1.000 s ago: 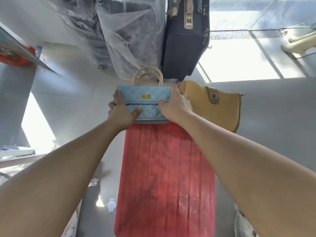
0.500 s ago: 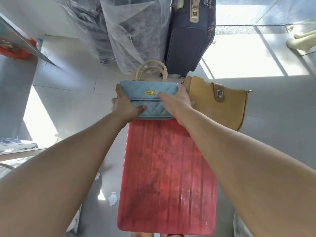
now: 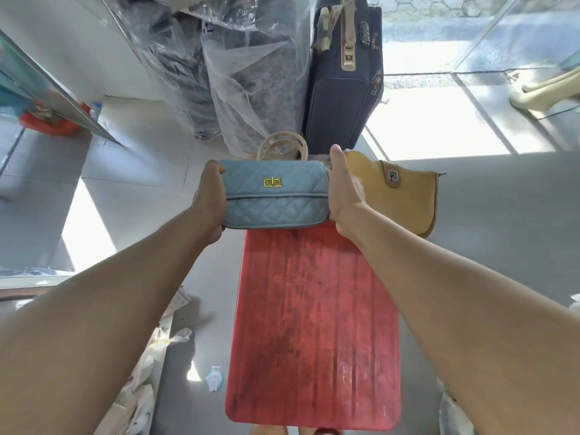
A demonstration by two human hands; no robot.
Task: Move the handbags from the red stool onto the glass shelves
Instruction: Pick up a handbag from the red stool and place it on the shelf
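Observation:
A quilted light-blue handbag with a gold clasp and beige loop handles is held over the far end of the long red stool. My left hand grips its left end and my right hand grips its right end. A mustard-yellow handbag lies at the stool's far right corner, just behind my right hand. A sloping glass shelf edge shows at the far left.
A dark blue suitcase and plastic-wrapped bundles stand on the floor beyond the stool. Paper scraps and bags litter the floor at the lower left. A red item sits under the glass at the left.
Both hands have slid from the top of the blue handbag out to its two ends, and the bag has come up a little off the stool's far end.

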